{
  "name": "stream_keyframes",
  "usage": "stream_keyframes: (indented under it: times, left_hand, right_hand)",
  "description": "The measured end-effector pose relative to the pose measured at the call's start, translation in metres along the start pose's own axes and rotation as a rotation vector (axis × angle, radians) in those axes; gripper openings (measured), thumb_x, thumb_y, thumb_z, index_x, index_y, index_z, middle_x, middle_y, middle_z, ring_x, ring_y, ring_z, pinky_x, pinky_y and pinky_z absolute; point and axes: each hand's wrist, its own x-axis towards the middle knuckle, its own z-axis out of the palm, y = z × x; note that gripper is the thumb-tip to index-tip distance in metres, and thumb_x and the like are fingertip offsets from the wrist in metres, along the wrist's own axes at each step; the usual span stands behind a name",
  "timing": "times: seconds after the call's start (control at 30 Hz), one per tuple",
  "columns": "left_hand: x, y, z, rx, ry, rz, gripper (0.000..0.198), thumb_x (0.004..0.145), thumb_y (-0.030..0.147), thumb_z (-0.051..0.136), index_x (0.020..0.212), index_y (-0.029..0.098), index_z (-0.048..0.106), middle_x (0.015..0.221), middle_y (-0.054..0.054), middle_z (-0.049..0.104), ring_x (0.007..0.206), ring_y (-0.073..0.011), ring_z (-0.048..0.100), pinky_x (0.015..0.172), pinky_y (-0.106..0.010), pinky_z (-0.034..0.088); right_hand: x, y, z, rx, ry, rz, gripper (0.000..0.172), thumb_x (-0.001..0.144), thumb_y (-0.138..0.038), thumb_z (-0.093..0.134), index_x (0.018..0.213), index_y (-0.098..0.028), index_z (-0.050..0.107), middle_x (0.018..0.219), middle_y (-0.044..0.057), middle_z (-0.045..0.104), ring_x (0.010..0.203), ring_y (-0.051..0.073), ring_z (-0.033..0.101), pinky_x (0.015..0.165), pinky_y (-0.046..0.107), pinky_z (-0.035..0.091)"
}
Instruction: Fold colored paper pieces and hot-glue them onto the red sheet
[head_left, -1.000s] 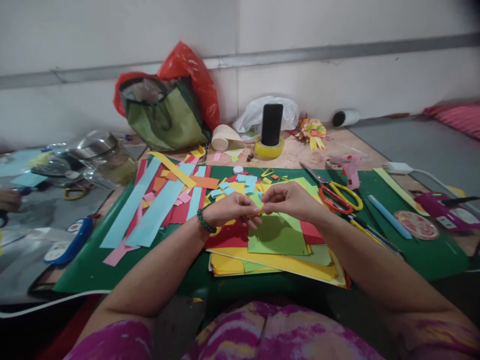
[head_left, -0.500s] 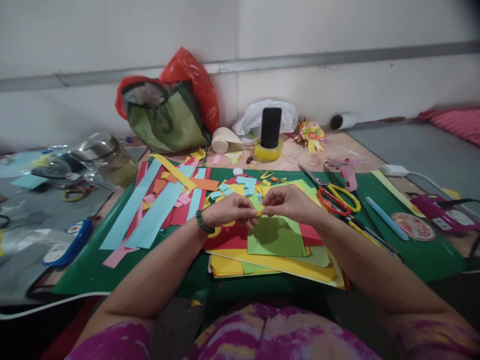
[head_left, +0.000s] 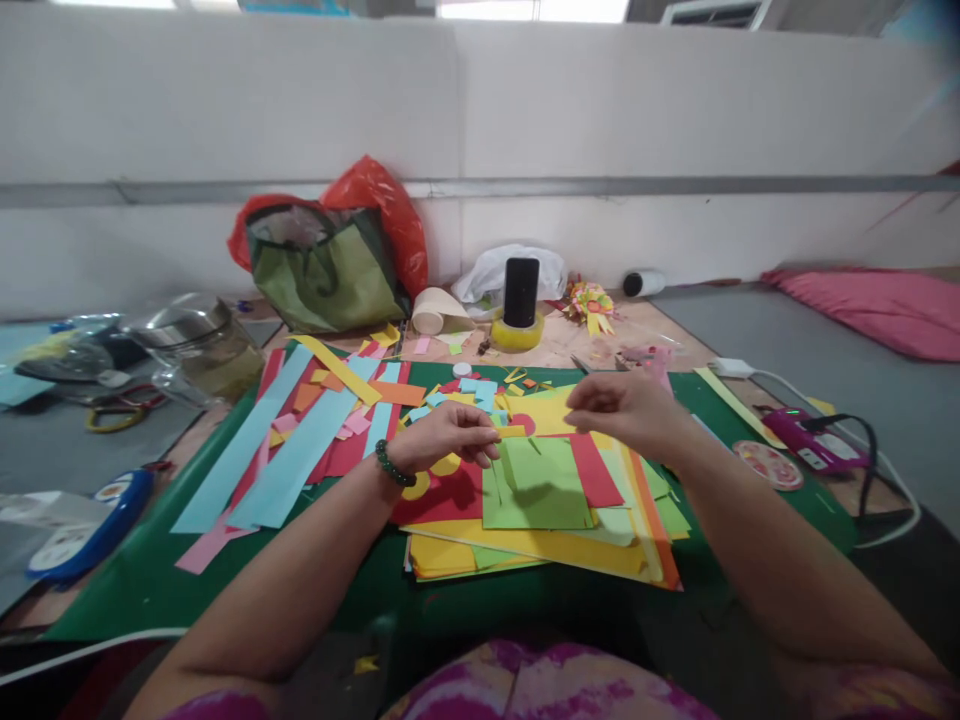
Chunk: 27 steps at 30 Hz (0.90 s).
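My left hand (head_left: 450, 435), with a green bead bracelet at the wrist, pinches a small yellow-orange paper strip (head_left: 511, 432) over a light green sheet (head_left: 536, 485). That sheet tops a stack of yellow, red and orange paper (head_left: 540, 545) on a green mat (head_left: 187, 570). My right hand (head_left: 626, 410) hovers a hand's width to the right of the left hand. Its fingers are curled, and what they hold, if anything, is hidden. Long light blue strips (head_left: 292, 450) and several small coloured scraps lie to the left of my hands.
A phone (head_left: 520, 292) stands in a yellow tape roll (head_left: 516, 335) at the back, beside a paper flower (head_left: 589, 300) and a green and red bag (head_left: 322, 265). A glass jar (head_left: 202, 345) and a blue dispenser (head_left: 82, 525) are left; a purple corded device (head_left: 814, 440) is right.
My right hand has drawn away to the right from my left hand, which keeps the small strip. The view has tilted upward, so more of the wall shows.
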Motion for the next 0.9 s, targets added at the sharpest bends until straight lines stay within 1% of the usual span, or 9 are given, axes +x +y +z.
stream_keyframes:
  times: [0.1, 0.2, 0.3, 0.37, 0.47, 0.57, 0.67, 0.8, 0.9]
  left_hand:
    - [0.000, 0.000, -0.001, -0.036, -0.015, 0.007, 0.045, 0.063, 0.052, 0.082, 0.073, 0.013, 0.063, 0.069, -0.003, 0.072, 0.056, -0.0102, 0.066, 0.054, -0.018, 0.047]
    - [0.002, -0.001, -0.001, -0.029, -0.023, 0.004, 0.044, 0.063, 0.053, 0.082, 0.072, 0.013, 0.063, 0.069, -0.003, 0.071, 0.058, -0.0100, 0.065, 0.057, -0.019, 0.049]
    - [0.004, -0.003, -0.001, -0.022, -0.004, -0.016, 0.043, 0.065, 0.052, 0.081, 0.072, 0.014, 0.064, 0.069, -0.003, 0.071, 0.059, -0.0101, 0.065, 0.058, -0.018, 0.049]
    - [0.006, -0.004, -0.001, -0.030, 0.003, -0.026, 0.042, 0.065, 0.051, 0.082, 0.072, 0.014, 0.064, 0.070, -0.002, 0.071, 0.060, -0.0102, 0.065, 0.060, -0.019, 0.050]
    - [0.008, -0.006, 0.000, -0.037, 0.004, -0.021, 0.042, 0.065, 0.051, 0.082, 0.072, 0.014, 0.064, 0.070, -0.002, 0.071, 0.060, -0.0103, 0.064, 0.062, -0.020, 0.051]
    - [0.009, -0.007, 0.000, -0.038, 0.002, -0.019, 0.043, 0.064, 0.052, 0.082, 0.072, 0.014, 0.064, 0.070, -0.002, 0.071, 0.060, -0.0103, 0.064, 0.062, -0.021, 0.050]
    - [0.009, -0.009, 0.001, -0.030, -0.005, -0.023, 0.046, 0.061, 0.053, 0.083, 0.073, 0.013, 0.064, 0.069, -0.003, 0.071, 0.061, -0.0107, 0.064, 0.063, -0.021, 0.050]
    - [0.008, -0.008, 0.000, -0.030, 0.001, -0.023, 0.047, 0.060, 0.054, 0.083, 0.074, 0.014, 0.063, 0.069, -0.003, 0.071, 0.062, -0.0114, 0.065, 0.063, -0.021, 0.050]
    - [0.007, -0.007, 0.000, -0.042, -0.004, -0.016, 0.046, 0.062, 0.054, 0.083, 0.072, 0.014, 0.062, 0.069, -0.003, 0.071, 0.061, -0.0109, 0.064, 0.062, -0.021, 0.050]
  right_hand:
    - [-0.017, 0.018, -0.037, -0.212, 0.019, 0.035, 0.028, 0.070, -0.048, 0.068, 0.077, -0.021, 0.068, 0.066, 0.004, 0.069, 0.060, 0.019, 0.063, 0.053, 0.028, 0.047]
    - [-0.033, 0.044, -0.061, -0.517, 0.039, 0.126, 0.026, 0.080, -0.044, 0.058, 0.082, -0.021, 0.070, 0.082, 0.007, 0.073, 0.075, 0.023, 0.066, 0.066, 0.031, 0.049]
    - [-0.042, 0.066, -0.065, -0.770, 0.069, 0.256, 0.025, 0.086, -0.032, 0.051, 0.091, -0.018, 0.071, 0.101, 0.012, 0.073, 0.092, 0.026, 0.066, 0.075, 0.031, 0.047]
    - [-0.042, 0.074, -0.061, -0.853, 0.025, 0.323, 0.025, 0.088, -0.028, 0.049, 0.096, -0.016, 0.071, 0.106, 0.014, 0.071, 0.096, 0.026, 0.066, 0.076, 0.029, 0.045]
    - [-0.033, 0.081, -0.052, -0.884, -0.027, 0.391, 0.027, 0.088, -0.028, 0.050, 0.107, -0.016, 0.066, 0.111, 0.015, 0.070, 0.098, 0.027, 0.065, 0.072, 0.028, 0.043]
    - [-0.017, 0.086, -0.048, -0.883, -0.015, 0.451, 0.038, 0.085, -0.028, 0.054, 0.120, -0.015, 0.058, 0.114, 0.017, 0.068, 0.098, 0.028, 0.065, 0.067, 0.027, 0.041]
    - [0.000, 0.090, -0.050, -0.856, -0.020, 0.458, 0.048, 0.078, -0.029, 0.063, 0.122, -0.013, 0.054, 0.111, 0.016, 0.068, 0.093, 0.027, 0.065, 0.064, 0.026, 0.040]
    - [0.009, 0.089, -0.058, -0.814, 0.009, 0.430, 0.048, 0.072, -0.025, 0.064, 0.117, -0.016, 0.051, 0.089, 0.007, 0.067, 0.076, 0.020, 0.062, 0.058, 0.025, 0.038]
    - [-0.004, 0.083, -0.068, -0.687, 0.163, 0.310, 0.040, 0.068, -0.021, 0.062, 0.106, -0.020, 0.049, 0.070, -0.002, 0.056, 0.062, 0.017, 0.054, 0.055, 0.025, 0.036]
